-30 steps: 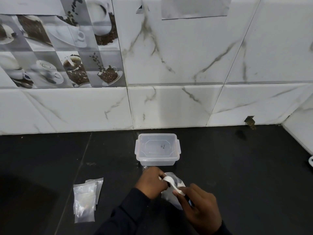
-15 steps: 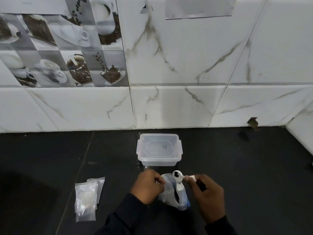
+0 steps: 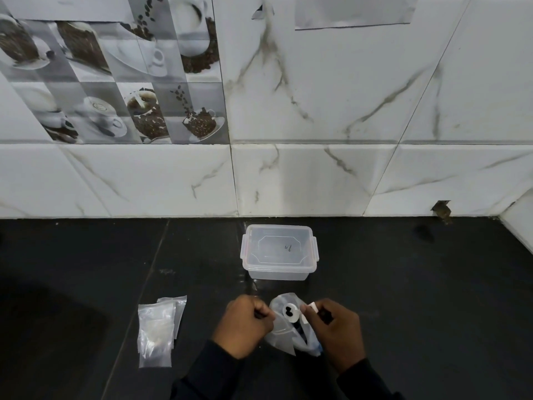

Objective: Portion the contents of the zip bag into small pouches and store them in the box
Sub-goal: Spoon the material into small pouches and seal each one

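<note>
The white spoon [image 3: 291, 312], dark bits in its bowl, has dipped slightly toward the mouth of the zip bag [image 3: 279, 339] since half a second ago. The right hand [image 3: 336, 333] pinches its handle with curled fingers. The left hand [image 3: 245, 324] grips the bag's edge, fingers curled tight, and the bag stands on the table [image 3: 403, 298] just in front of the closed box [image 3: 279, 252].

Box [image 3: 279, 252] clear plastic; pouches [image 3: 157, 330] glossy film; counter [image 3: 403, 284] dark, smooth; wall tiles [image 3: 331, 96] glossy.
</note>
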A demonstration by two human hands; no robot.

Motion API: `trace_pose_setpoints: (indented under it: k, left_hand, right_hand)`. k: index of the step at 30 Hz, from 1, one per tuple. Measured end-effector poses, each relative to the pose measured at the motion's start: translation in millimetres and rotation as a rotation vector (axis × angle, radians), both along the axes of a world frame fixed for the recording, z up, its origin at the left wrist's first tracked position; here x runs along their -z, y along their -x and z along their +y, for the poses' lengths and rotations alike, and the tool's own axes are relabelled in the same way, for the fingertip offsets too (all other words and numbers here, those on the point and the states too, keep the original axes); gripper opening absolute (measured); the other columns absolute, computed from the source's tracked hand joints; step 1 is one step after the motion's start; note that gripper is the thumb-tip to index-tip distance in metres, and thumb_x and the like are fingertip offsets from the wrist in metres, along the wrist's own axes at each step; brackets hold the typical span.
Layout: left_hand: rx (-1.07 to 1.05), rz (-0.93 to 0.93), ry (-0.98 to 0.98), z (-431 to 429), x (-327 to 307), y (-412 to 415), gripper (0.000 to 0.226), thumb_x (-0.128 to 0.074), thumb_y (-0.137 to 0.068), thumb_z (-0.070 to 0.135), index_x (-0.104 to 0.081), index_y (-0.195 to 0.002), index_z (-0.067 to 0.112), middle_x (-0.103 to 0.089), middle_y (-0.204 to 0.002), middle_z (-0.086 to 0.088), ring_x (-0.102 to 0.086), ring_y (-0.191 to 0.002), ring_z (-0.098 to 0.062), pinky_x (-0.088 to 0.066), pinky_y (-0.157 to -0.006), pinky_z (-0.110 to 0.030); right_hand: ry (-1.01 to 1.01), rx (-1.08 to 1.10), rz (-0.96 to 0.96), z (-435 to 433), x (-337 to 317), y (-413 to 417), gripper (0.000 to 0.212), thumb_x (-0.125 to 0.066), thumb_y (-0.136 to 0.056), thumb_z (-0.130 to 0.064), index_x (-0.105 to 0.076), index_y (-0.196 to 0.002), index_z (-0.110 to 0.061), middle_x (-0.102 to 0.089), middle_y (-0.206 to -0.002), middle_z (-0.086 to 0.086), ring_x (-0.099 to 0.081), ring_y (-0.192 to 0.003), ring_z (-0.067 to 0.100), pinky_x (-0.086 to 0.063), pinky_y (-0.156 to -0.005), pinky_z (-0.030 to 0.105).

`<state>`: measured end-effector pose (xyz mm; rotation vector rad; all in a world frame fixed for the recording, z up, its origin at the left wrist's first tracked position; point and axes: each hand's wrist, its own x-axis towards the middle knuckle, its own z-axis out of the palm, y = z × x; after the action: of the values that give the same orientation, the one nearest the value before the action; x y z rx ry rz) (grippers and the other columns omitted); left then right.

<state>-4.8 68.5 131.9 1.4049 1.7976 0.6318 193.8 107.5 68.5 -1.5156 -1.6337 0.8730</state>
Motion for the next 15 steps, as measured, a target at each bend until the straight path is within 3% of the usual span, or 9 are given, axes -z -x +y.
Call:
trace_pose_setpoints:
  k: [4,8,12,15]
  left_hand:
    - [0.008,-0.007,-0.004,-1.1,-0.2,-1.0,0.013,-0.069,-0.082,0.011,-0.079,-0.080,0.019,-0.073,-0.082,0.012,-0.067,-0.075,0.005,-0.055,-0.072,-0.013]
    - [0.003,-0.013,-0.015,-2.9,-1.2,-0.3,0.013,-0.069,-0.083,0.011,-0.079,-0.078,0.018,-0.074,-0.083,0.008,-0.068,-0.075,0.003,-0.056,-0.070,-0.014]
    - [0.010,-0.023,-0.015,-3.1,-0.7,0.1,0.014,-0.069,-0.081,0.011,-0.079,-0.079,0.019,-0.075,-0.082,0.008,-0.068,-0.074,0.003,-0.053,-0.067,-0.011]
    - [0.022,-0.059,-0.023,-3.7,-0.7,1.8,0.012,-0.070,-0.081,0.012,-0.079,-0.081,0.020,-0.075,-0.082,0.012,-0.068,-0.076,0.002,-0.053,-0.070,-0.013]
  right_hand:
    - [-0.042,-0.060,-0.373,-0.2,10.9,2.0,0.033,-0.066,-0.088,-0.046,-0.054,-0.066,-0.024,-0.057,-0.063,-0.010,-0.058,-0.061,0.009,-0.044,-0.058,0.028]
    - [0.131,-0.162,-0.619,5.1,5.4,5.3,0.032,-0.051,-0.093,-0.055,-0.057,-0.081,-0.026,-0.066,-0.090,-0.005,-0.065,-0.088,0.018,-0.039,-0.068,0.029]
    - [0.240,-0.153,-0.617,10.0,1.1,3.4,0.044,-0.042,-0.097,-0.058,-0.067,-0.093,-0.023,-0.068,-0.096,-0.003,-0.063,-0.083,0.013,-0.041,-0.068,0.026]
    - [0.237,-0.093,-0.586,12.7,1.4,-3.4,0.043,-0.042,-0.094,-0.064,-0.062,-0.099,-0.027,-0.067,-0.099,-0.005,-0.065,-0.090,0.013,-0.052,-0.081,0.031]
